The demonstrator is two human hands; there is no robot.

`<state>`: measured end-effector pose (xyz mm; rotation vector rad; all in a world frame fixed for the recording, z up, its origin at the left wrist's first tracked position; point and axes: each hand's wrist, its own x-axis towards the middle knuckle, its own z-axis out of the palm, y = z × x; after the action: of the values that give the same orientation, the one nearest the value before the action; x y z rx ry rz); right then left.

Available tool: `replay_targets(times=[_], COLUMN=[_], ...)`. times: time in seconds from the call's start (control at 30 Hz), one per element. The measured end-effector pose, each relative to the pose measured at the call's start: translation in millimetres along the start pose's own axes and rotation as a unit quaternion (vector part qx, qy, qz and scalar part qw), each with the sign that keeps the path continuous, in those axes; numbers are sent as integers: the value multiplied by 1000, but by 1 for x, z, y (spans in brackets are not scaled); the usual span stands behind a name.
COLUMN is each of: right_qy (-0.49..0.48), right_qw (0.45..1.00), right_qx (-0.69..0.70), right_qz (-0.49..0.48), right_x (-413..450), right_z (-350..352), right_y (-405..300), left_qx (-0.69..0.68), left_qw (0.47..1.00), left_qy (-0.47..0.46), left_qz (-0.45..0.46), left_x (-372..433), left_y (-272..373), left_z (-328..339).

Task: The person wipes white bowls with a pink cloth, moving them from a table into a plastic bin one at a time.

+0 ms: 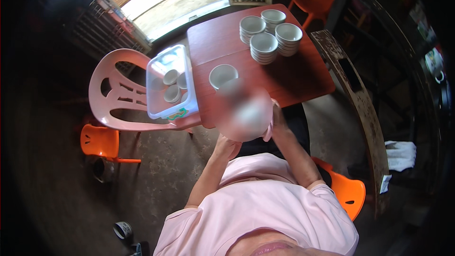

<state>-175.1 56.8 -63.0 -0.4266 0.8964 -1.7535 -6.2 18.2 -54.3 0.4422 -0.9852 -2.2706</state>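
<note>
Both my hands are at the near edge of a red table [227, 55], where a round blur hides their fingers and whatever lies between them. My left hand [229, 145] shows only its wrist side, below the blur. Beside the blur's right rim, my right hand [277, 113] is next to a bit of pink cloth [268, 132]. A white bowl [223, 74] stands on the table just beyond the blur. Several stacks of white bowls [263, 44] stand towards the far right corner. More bowls [172, 93] lie in a clear plastic tub [153, 108] left of the table.
The tub rests on a pink plastic chair [101, 113]. Orange chairs stand at the left [101, 142], behind on the right [350, 192] and at the far right [320, 1]. A worn wooden bench [366, 113] runs along the right. A dark round container [102, 170] is on the floor.
</note>
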Motion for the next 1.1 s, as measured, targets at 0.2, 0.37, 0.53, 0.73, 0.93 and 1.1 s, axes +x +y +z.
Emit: replay_targets(times=[0.2,0.37,0.53,0.73,0.93,1.1], right_qy=[-66,-29,-92,-87,41,-259], right_qw=[867,761,637,884,975,751], right_qx=[-460,-443,-534,-413,-122,-588], right_qz=[-179,-474,-548,-203,-179,-153], right_x=[-16,-40,-30,-15,-16,-1], right_z=[58,57,69,86,66,73], right_y=[-68,-11,-29,-51,3,-61], left_qx=[-103,-376,-376,-268,-135,55], left_qw=[991,925,920,963,989,996], left_qy=[-42,11,-67,-18,16,-74], left_qz=[-73,-58,-87,-33,57,13], left_x=[-2,1,3,2,5,-3], left_y=[17,19,32,39,28,19], left_z=[7,0,2,13,12,-7])
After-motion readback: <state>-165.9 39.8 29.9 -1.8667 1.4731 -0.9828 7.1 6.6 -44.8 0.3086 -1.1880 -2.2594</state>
